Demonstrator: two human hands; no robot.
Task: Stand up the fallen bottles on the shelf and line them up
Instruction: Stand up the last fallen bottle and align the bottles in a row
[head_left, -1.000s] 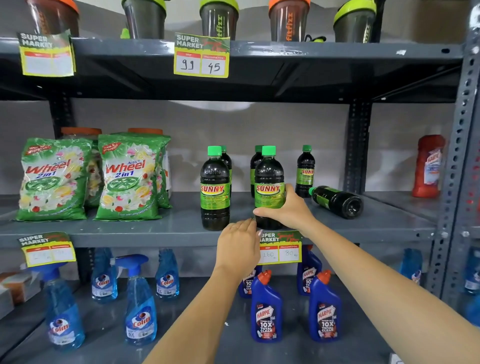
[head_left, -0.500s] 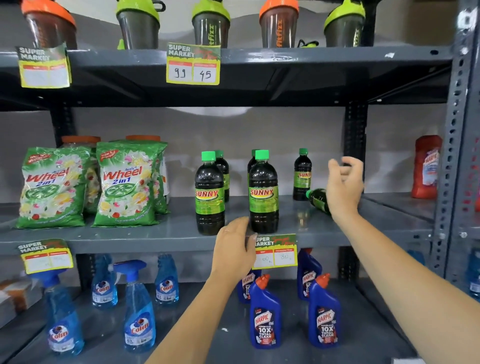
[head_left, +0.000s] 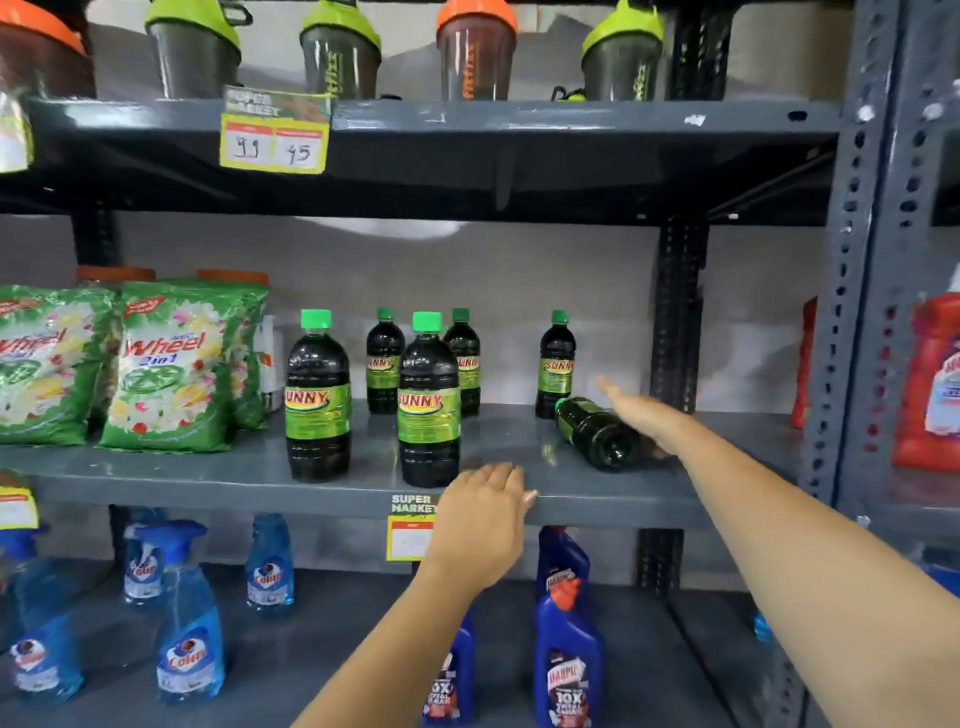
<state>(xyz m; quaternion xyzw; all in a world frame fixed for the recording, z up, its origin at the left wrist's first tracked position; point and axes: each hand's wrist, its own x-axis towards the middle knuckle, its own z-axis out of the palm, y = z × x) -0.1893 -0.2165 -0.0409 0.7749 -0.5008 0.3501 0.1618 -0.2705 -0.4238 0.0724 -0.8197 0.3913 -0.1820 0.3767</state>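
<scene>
Right hand (head_left: 641, 415) is at full arm extension, palm flat and facing left, fingers (head_left: 608, 387) straight, together and pointing away; nothing is clasped, and the palm sits against something just left of it, contact blurred. Left hand (head_left: 483, 519) is lower and nearer, back of hand up, fingers (head_left: 511, 480) loosely spread and curled forward with the tips resting over an edge, empty. Both forearms are bare and run up from the bottom right.

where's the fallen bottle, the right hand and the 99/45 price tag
fallen bottle (head_left: 597, 434): head view, on its dark side wall.
right hand (head_left: 647, 415): head view, on the back of the hand.
price tag (head_left: 274, 148): head view, between the two numbers.
</scene>
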